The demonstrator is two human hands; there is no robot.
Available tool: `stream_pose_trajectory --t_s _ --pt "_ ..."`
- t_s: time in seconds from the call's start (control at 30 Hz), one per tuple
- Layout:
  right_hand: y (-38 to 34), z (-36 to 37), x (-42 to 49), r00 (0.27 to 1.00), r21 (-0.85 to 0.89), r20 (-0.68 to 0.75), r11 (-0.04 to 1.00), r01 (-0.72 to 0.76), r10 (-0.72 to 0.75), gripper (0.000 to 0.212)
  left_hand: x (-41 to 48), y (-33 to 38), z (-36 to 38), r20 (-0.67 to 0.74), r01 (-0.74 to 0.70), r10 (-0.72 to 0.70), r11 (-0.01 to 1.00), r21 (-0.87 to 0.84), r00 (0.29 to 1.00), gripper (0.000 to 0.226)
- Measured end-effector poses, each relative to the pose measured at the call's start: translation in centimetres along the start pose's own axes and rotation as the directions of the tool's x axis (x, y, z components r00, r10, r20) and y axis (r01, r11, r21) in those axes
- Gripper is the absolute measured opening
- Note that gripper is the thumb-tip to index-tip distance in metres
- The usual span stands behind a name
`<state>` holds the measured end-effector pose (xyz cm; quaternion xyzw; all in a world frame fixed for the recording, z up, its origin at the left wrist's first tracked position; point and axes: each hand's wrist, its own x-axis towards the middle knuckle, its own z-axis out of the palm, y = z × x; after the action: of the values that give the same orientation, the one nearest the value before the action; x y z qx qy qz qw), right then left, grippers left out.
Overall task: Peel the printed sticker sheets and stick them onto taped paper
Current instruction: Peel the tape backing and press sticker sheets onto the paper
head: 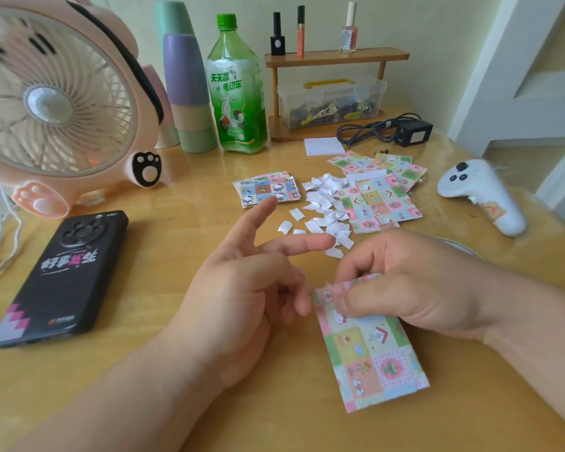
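A printed sticker sheet point(374, 353) with pastel cartoon squares lies on the wooden table in front of me. My right hand point(415, 285) pinches its curled-up top edge between thumb and fingers. My left hand point(242, 288) hovers just left of the sheet; its index and middle fingers point out straight, the other fingers curl near the sheet's top left corner, and I cannot tell if they touch it. Further back lie a pile of white backing scraps point(323, 210), a blue-toned sticker stack point(268, 189) and a spread of pink and green sticker sheets point(380, 199).
A black phone point(62, 275) lies at the left. A pink fan point(56, 102), stacked cups point(186, 89) and a green bottle point(237, 89) stand at the back. A wooden shelf point(336, 57), a charger point(411, 132), white paper point(323, 146) and a white controller point(480, 194) are at the right.
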<state>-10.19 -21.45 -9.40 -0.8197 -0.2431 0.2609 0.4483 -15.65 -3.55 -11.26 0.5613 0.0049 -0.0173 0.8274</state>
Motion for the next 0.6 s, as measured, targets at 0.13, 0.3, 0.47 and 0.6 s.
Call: stream_pose_trajectory --t_s 0.13,0.3,0.47,0.6 --pt "0.1 0.0 -0.2 0.999 -0.098 -0.04 0.995 0.022 -0.026 0.015 0.3 0.2 -0.1 -0.125 -0.059 0.073 0.992 0.111 0.989 0.092" --pt "0.9 0.1 0.3 0.974 -0.333 -0.189 0.941 0.053 -0.122 0.034 0.7 1.3 -0.7 -0.248 -0.132 0.161 0.983 0.128 0.955 0.09" --pt "0.7 -0.1 0.3 0.968 -0.341 -0.21 0.938 0.059 -0.137 0.039 0.8 1.5 -1.2 -0.353 -0.128 0.249 0.935 0.332 0.902 0.042" --pt "1.1 -0.2 0.6 0.941 -0.234 -0.261 0.96 0.154 -0.214 0.027 1.1 0.7 -2.0 -0.328 0.025 0.182 0.842 0.539 0.927 0.016"
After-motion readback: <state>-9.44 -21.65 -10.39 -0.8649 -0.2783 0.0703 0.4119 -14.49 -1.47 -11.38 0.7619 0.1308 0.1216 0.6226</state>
